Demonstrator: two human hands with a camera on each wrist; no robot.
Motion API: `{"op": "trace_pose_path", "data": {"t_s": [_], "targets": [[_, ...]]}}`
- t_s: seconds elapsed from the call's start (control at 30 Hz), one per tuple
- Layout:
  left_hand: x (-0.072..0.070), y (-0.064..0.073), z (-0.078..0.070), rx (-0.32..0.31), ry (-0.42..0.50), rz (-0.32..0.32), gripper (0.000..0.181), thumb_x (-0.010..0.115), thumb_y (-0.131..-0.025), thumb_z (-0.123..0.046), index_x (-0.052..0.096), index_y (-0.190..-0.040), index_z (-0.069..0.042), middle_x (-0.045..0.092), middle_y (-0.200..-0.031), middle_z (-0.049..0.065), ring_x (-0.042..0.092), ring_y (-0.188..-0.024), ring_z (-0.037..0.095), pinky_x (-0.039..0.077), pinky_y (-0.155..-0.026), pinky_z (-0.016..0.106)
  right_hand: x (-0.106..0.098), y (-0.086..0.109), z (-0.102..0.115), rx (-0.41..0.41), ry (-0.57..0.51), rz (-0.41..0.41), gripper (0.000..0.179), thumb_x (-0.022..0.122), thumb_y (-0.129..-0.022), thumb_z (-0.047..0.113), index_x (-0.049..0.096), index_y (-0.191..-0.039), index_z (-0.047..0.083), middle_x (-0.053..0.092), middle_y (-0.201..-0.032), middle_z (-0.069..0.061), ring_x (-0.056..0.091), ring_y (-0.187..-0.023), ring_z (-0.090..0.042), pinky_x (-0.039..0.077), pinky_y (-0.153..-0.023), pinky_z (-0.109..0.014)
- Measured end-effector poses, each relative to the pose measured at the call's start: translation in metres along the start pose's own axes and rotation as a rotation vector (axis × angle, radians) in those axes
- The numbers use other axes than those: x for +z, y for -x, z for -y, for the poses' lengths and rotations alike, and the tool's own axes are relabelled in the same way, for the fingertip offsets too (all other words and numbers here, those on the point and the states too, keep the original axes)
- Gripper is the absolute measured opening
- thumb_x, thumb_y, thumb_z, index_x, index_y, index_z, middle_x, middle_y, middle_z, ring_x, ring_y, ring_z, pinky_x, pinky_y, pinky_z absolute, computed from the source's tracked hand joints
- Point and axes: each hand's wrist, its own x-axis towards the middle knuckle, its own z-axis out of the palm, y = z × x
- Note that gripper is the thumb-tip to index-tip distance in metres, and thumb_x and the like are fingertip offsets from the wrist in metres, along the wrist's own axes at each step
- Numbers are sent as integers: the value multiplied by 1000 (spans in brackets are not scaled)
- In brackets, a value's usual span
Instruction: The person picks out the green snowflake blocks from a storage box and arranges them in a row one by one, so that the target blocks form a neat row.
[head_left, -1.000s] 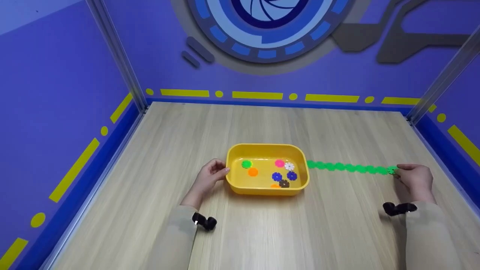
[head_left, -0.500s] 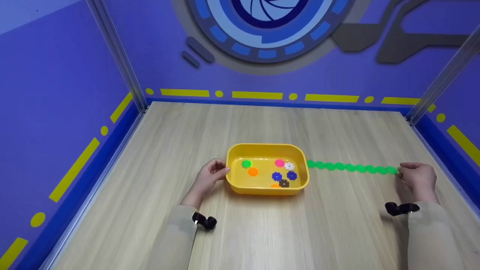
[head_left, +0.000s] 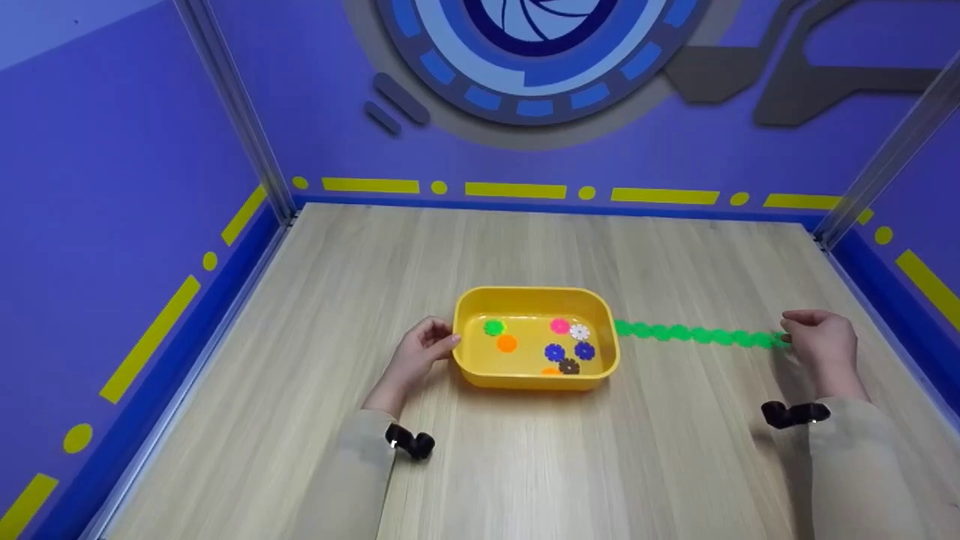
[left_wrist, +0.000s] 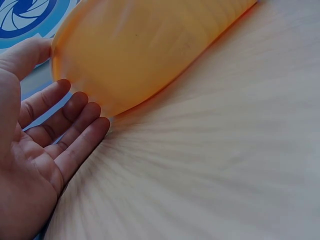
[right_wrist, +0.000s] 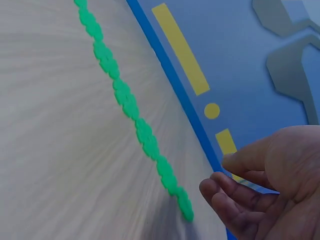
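A yellow plastic basin (head_left: 536, 381) stands mid-table, with several notched plastic discs in it: green (head_left: 493, 328), orange (head_left: 507, 343), pink (head_left: 560, 326), white (head_left: 580, 331), blue (head_left: 555, 352) and brown (head_left: 569, 367). My left hand (head_left: 420, 352) holds the basin's left end, thumb at the rim and fingertips against the outer wall (left_wrist: 135, 45). From the basin's right side a straight chain of linked green discs (head_left: 679, 332) runs along the table. My right hand (head_left: 825, 345) hovers over the chain's right end, loosely bent fingers (right_wrist: 240, 200) holding nothing.
Blue panels (head_left: 517, 165) with yellow markings rise behind the wooden table (head_left: 390, 255) and on both sides. Metal posts (head_left: 247, 112) stand at the back corners. A black camera (head_left: 795, 414) sits on each wrist.
My right hand has let go of the chain's right end, drawn slightly right, then come up and back left over it. The left hand, basin and chain stay in place.
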Motion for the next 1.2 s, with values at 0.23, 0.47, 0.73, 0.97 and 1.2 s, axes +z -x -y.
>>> {"op": "trace_pose_path", "data": {"t_s": [0.23,0.47,0.73,0.97,1.2], "targets": [[0,0,-1,-3,8,-3,23,68,-97,-11,60,-114,3,62,-106,6,63,-97,13,60,-84,26,10,4,26,-90,-26,20,50,54,-105,31,55,-141,-5,58,-90,21,60,-72,13,51,-66,-9],[0,1,-2,-13,-7,-6,24,69,-97,-12,60,-114,2,62,-107,7,63,-97,14,61,-84,27,30,11,54,-195,-4,41,48,54,-106,30,58,-139,-4,66,-121,-16,60,-74,14,52,-68,-8],[-1,0,1,-36,12,0,24,70,-97,-13,61,-116,0,61,-109,6,62,-99,14,60,-85,26,54,24,87,-301,-39,96,47,58,-105,32,62,-137,-1,65,-123,-23,63,-78,10,54,-71,-9],[-1,-1,1,-33,10,-1,23,70,-97,-14,61,-114,-1,61,-109,6,62,-99,14,60,-86,27,78,40,117,-389,-58,165,44,61,-104,31,64,-133,-2,67,-118,-22,64,-80,7,54,-72,-11],[-1,-1,1,-29,12,-1,23,70,-97,-13,60,-114,0,61,-107,6,63,-98,14,60,-85,27,102,54,146,-412,-37,250,38,61,-104,29,66,-131,2,67,-122,-21,69,-91,-14,55,-75,-12]]}}
